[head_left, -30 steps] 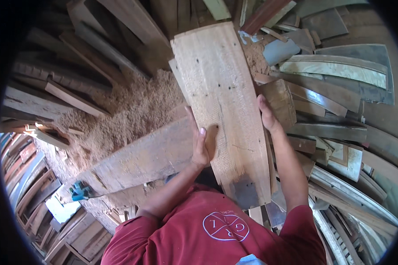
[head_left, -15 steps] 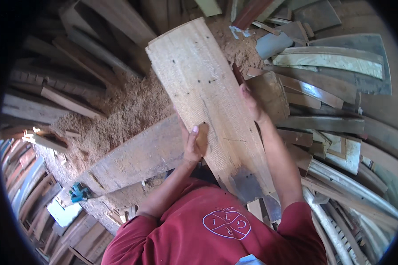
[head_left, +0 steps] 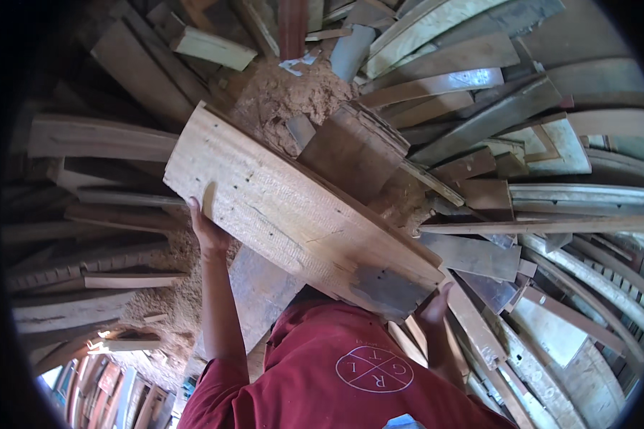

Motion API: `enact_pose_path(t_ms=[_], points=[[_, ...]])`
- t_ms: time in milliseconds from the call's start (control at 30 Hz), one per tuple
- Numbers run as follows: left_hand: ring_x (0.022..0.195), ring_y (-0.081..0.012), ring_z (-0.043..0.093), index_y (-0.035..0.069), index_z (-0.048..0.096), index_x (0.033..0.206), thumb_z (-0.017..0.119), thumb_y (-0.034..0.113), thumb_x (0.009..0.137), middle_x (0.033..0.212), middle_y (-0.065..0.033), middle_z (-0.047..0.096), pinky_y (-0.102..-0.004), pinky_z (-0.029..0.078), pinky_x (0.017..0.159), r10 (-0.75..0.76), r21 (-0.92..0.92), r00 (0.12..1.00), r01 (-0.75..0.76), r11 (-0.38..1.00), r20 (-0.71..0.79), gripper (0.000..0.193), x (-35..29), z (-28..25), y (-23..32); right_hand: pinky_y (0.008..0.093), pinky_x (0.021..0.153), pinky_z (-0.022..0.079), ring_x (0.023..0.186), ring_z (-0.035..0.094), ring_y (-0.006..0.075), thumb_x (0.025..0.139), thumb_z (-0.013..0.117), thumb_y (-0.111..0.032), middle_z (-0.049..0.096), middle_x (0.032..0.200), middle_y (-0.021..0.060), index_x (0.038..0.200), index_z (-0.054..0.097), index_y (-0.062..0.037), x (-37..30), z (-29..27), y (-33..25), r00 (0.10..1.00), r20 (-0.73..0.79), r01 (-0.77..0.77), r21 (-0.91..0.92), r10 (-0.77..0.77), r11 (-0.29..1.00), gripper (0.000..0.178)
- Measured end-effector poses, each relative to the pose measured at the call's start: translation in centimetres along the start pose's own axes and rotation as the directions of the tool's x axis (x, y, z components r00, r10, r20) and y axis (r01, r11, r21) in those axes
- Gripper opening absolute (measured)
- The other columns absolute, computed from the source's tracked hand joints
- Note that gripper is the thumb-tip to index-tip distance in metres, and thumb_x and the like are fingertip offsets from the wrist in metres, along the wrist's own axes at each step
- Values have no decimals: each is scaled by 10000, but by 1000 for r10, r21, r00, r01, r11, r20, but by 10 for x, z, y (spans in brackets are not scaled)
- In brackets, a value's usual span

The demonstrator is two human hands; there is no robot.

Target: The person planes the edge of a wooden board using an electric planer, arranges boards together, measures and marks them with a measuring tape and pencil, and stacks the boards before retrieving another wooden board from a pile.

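Note:
A wide, pale wooden board (head_left: pixel 286 214) with rough saw marks, small dark holes and a grey patch at its near right end lies slantwise across my front, held up off the things below. My left hand (head_left: pixel 210 233) grips its lower left edge, the thumb on top and the fingers hidden underneath. At the opposite end, my right hand (head_left: pixel 433 309) holds the corner by the grey patch; most of its fingers are out of sight behind the wood. A layered edge shows along the board's far side.
Beneath the board stands a worn wooden plank (head_left: pixel 254 282). A brown block (head_left: pixel 354 154) sits just beyond it. Sawdust (head_left: pixel 293 96) is heaped ahead and to the left. Stacks of timber offcuts crowd both sides, among them a long thin strip (head_left: pixel 537 226) at the right.
The board has swung counterclockwise, its far end now to the left. My left hand has moved toward that end, and my right hand has slid down to the near end. The view has turned too.

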State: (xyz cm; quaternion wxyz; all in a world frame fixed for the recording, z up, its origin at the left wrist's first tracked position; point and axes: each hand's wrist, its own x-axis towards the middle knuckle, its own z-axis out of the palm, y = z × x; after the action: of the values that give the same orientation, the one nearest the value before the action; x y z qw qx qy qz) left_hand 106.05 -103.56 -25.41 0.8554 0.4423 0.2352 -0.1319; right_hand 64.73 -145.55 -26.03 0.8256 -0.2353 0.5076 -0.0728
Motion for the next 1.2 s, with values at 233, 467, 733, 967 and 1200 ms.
enact_pose_path(t_ms=[233,467,733,967,1200], points=[[1312,-344,542,57,410,1532,533,572,951,1471,-142,532,-475,462,1087,-32,16,998,31,999,52,786,5,17,2,472,1133,429,1321,546,315,1028,506,-561,560,1444,144,1498,429,-35,-21,41,47,990,-3,135,-182,-138,974,710],[1314,-299,538,69,425,1501,606,491,959,1425,-116,548,-447,456,1098,1,34,988,-6,999,155,710,62,79,-23,464,1055,492,1225,615,306,985,572,-562,611,1368,153,1458,498,-52,37,89,-32,955,-140,237,-165,-260,958,700],[1391,-302,473,106,136,1621,688,381,961,1568,-112,408,-511,361,1184,266,9,941,-274,962,211,904,115,136,-41,450,1066,488,1233,616,310,943,618,-604,623,1365,147,1447,523,-53,80,136,-100,941,45,337,-147,-334,930,753],[1528,-369,264,248,-340,1575,806,468,869,1701,-161,132,-553,271,1221,54,128,997,-61,990,63,1364,101,137,-20,454,1065,480,1263,591,303,911,649,-655,608,1393,126,1460,518,-83,68,152,-103,945,64,327,-252,-321,911,804],[1542,-457,195,168,117,1666,754,491,895,1672,-270,194,-568,238,1232,574,862,778,-452,230,255,1051,-11,2,-22,444,1123,384,1328,519,276,877,616,-756,581,1423,91,1489,505,-127,65,80,-75,877,-74,411,-399,-475,820,884]])
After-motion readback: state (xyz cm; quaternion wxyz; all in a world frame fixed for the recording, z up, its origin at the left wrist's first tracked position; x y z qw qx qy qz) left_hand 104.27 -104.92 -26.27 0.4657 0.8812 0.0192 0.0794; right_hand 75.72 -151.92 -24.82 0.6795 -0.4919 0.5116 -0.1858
